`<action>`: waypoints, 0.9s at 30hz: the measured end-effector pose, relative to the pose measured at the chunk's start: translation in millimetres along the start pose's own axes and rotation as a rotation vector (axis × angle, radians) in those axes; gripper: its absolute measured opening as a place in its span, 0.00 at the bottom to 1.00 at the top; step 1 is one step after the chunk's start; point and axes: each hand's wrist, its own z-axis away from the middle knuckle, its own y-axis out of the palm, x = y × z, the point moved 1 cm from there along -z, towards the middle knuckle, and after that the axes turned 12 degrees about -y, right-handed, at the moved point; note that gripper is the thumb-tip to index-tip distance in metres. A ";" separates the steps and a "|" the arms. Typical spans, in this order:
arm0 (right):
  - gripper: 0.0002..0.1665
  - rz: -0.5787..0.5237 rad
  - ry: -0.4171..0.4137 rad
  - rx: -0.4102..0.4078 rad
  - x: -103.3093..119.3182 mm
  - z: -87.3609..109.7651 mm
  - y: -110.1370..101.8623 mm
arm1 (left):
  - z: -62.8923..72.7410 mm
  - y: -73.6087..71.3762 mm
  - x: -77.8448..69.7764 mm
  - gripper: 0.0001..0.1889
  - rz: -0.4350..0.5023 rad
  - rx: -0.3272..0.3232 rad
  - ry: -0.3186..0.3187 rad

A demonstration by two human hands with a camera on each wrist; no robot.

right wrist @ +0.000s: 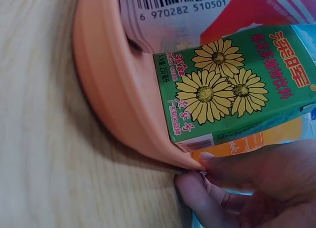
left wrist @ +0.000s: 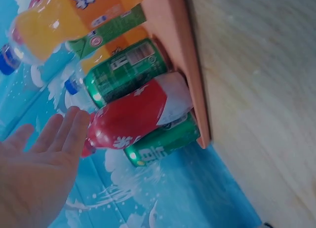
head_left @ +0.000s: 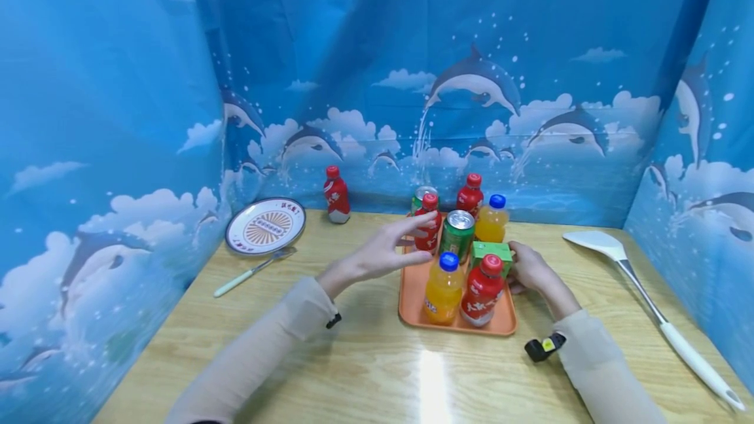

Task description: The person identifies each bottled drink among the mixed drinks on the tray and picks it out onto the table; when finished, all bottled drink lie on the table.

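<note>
On the wooden table sits an orange tray (head_left: 412,296) crowded with drinks. My right hand (head_left: 530,268) pinches the tray's right rim between thumb and fingers, beside a green drink carton (right wrist: 217,90). Fingers extended, my left hand (head_left: 391,248) hovers over the tray's left side near a red bottle (head_left: 428,239); in the left wrist view its fingertips appear close to that bottle's cap, contact unclear. At the tray's front stand an orange juice bottle (head_left: 443,293) and another red bottle (head_left: 482,296). Green cans (head_left: 457,241), a second juice bottle (head_left: 492,222) and a red bottle (head_left: 469,196) stand behind.
A lone red bottle (head_left: 337,196) stands at the back left. Near it are a patterned plate (head_left: 238,228) and a pale-handled fork or spoon (head_left: 247,275). A long white-handled spatula (head_left: 677,339) lies at the right. Blue dolphin-print curtains (head_left: 365,51) enclose the table.
</note>
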 end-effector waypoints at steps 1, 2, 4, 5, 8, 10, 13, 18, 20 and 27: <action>0.31 -0.006 -0.007 0.002 -0.7 -0.1 -0.4 | -0.2 2.2 0.9 0.40 -0.007 0.018 -0.007; 0.31 -0.015 -0.010 0.002 -1.4 -0.1 -1.0 | -0.3 4.3 1.7 0.40 -0.020 0.035 -0.014; 0.29 -0.033 -0.026 0.001 -2.9 -0.2 -2.0 | -0.7 8.6 3.3 0.41 -0.040 0.060 -0.016; 0.29 -0.044 -0.038 0.005 -3.9 -0.5 -2.6 | -0.8 10.7 3.9 0.42 -0.053 0.068 -0.015; 0.28 -0.062 -0.050 0.010 -5.0 -0.7 -3.9 | -0.9 16.8 5.6 0.42 -0.072 0.096 -0.020; 0.28 -0.061 -0.044 0.013 -5.0 -1.0 -4.0 | -0.9 20.7 6.7 0.41 -0.066 0.120 -0.020; 0.29 -0.044 -0.021 0.014 -3.2 -1.0 -3.2 | 0.0 24.7 7.5 0.39 -0.062 0.155 -0.019; 0.29 0.000 0.008 0.008 1.5 -0.5 -1.9 | 2.1 28.4 9.2 0.37 -0.081 0.170 -0.004; 0.29 0.009 0.011 0.012 2.2 -0.1 -1.9 | 2.7 29.5 9.8 0.37 -0.085 0.164 0.003; 0.29 0.000 0.012 0.019 1.0 -0.1 -1.7 | 3.1 32.5 10.8 0.37 -0.115 0.133 0.032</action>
